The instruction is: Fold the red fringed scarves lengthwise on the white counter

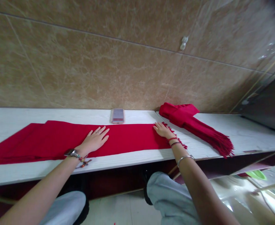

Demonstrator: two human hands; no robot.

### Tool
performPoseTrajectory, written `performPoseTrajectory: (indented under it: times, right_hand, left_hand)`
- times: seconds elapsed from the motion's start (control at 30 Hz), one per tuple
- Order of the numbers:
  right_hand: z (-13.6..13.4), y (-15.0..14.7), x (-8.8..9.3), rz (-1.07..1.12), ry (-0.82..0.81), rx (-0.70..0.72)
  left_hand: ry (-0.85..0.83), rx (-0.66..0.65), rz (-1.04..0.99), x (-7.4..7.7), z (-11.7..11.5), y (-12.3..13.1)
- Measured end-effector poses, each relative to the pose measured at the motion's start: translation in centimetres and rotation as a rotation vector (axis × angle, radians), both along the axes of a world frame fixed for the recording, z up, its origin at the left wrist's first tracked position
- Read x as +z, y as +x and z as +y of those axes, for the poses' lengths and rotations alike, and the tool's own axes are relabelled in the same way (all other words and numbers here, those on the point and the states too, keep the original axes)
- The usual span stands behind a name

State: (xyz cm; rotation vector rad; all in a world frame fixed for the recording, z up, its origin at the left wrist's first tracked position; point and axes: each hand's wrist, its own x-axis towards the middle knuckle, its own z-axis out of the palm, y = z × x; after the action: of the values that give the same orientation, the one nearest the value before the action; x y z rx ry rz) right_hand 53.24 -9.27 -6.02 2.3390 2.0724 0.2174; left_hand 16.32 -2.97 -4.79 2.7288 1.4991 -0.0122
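Note:
A long red scarf (57, 139) lies stretched flat along a white shelf-like counter (132, 117). My left hand (94, 140) rests palm down on its middle, fingers spread. Over at the scarf's fringed right end, my right hand (162, 129) lies flat on the cloth with its fingers stretched out. Neither hand grips the fabric. A second red scarf (193, 123), loosely folded with its fringe toward the counter's front edge, sits to the right of my right hand.
A pink phone (118, 115) lies on the counter against the brown marble wall (128, 62), just behind the scarf. A dark panel (268, 106) stands at the far right. My knees (165, 193) are below the counter's front edge.

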Motion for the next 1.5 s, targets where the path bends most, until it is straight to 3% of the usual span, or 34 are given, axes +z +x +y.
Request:
performPoseTrajectory:
  times: [0.07,0.17,0.27,0.37,0.47,0.6,0.8,0.9,1.0,1.1,1.2,1.37,1.5]
  right_hand:
    - [-0.2,0.4,0.5,0.000,0.010,-0.053]
    - [0.1,-1.4,1.4,0.065,0.094,-0.063]
    - [-0.1,-5.6,1.8,0.175,0.156,0.190]
    - [-1.1,-9.8,1.2,0.243,0.114,0.476]
    - [-2.2,-11.5,0.4,0.236,0.041,0.548]
    - [-2.8,-8.9,0.0,0.188,0.004,0.453]
    - [-3.9,-1.0,-0.6,0.140,-0.011,0.207]
    - [-4.8,2.2,-0.8,0.139,-0.017,0.070]
    - [-5.2,3.6,-0.3,0.138,0.001,-0.033]
    - [-4.5,2.4,0.9,0.136,0.085,0.000]
    - [-3.4,-1.2,1.6,0.191,0.154,0.141]
    - [-3.1,-7.1,0.8,0.246,0.081,0.386]
    - [-3.9,-6.4,-0.1,0.231,0.024,0.390]
  left_hand:
    - [0.003,0.001,0.004,0.0,0.0,0.0]
    - [0.002,0.010,0.010,0.2,-0.1,0.1]
    - [-0.011,0.034,0.013,0.5,-0.3,0.3]
    - [0.031,0.042,-0.008,0.6,-0.7,0.7]
    - [0.028,0.028,-0.030,0.4,-0.9,0.9]
    - [-0.004,0.027,-0.027,-0.1,-0.6,0.7]
    - [0.001,0.021,-0.026,-0.6,0.0,0.5]
    - [-0.014,0.032,-0.014,-0.5,0.1,0.5]
    - [-0.045,0.065,0.004,0.1,-0.1,0.8]
    - [-0.032,0.059,0.001,0.9,-0.8,1.9]
    - [0.010,-0.034,-0.054,1.3,-1.9,3.6]
    - [0.003,-0.156,-0.076,0.3,-3.1,6.1]
    - [-0.038,-0.155,-0.037,-0.4,-3.0,6.4]
